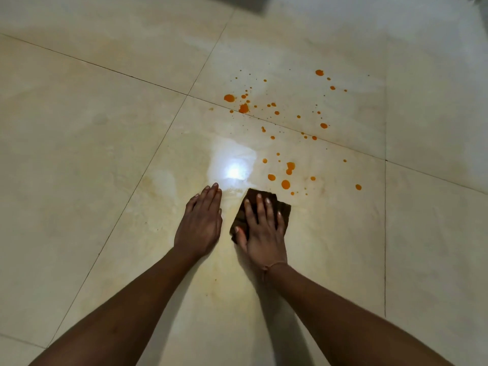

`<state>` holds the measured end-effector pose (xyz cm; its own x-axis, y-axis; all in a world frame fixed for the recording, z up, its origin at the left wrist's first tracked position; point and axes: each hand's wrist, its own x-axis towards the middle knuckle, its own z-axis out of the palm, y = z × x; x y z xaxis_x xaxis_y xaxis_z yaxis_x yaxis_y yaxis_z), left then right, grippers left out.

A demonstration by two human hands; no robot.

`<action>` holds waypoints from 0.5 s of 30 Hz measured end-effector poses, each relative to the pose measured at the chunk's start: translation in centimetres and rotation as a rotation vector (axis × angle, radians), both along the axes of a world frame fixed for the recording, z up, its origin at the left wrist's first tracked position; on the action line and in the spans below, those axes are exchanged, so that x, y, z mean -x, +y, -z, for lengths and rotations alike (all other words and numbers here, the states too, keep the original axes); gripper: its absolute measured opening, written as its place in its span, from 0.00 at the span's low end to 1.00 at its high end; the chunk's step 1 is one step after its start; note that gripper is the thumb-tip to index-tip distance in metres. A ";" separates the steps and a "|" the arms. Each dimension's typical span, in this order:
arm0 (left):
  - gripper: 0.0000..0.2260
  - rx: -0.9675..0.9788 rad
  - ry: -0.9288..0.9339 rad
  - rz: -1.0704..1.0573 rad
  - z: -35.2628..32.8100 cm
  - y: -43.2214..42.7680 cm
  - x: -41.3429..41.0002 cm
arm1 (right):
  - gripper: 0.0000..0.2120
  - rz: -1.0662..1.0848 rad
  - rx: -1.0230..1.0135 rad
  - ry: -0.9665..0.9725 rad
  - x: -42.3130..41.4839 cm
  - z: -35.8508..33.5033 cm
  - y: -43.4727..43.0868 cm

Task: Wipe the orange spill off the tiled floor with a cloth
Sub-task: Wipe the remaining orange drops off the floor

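Orange drops of the spill [285, 184] are scattered over the cream tiled floor [105, 154], from just beyond my hands up to the far right. A folded dark brown cloth [260, 196] lies flat on the floor just short of the nearest drops. My right hand [264, 228] presses on it with straight, spread fingers and hides most of it. To the left of the cloth, my left hand [202, 220] rests flat on the bare tile with its fingers together.
Dark grout lines cross the floor; one runs diagonally through the spill. A bright light reflection [235, 171] shines on the tile just beyond my left hand. Faint yellowish smears mark the tile around and below my hands. A dark edge [237, 2] shows at the top.
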<state>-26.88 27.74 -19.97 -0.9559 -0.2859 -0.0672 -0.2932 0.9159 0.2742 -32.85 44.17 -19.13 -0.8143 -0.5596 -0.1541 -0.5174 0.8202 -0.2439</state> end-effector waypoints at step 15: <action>0.26 -0.116 -0.119 0.073 -2.6 0.4 9.2 | 0.36 -0.101 -0.094 -0.051 10.0 -1.1 -0.6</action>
<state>-36.09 28.10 -17.34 -0.9570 -0.2001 -0.2100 -0.2642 0.9000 0.3467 -42.88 43.53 -18.01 -0.7447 -0.6190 -0.2495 -0.5870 0.7854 -0.1963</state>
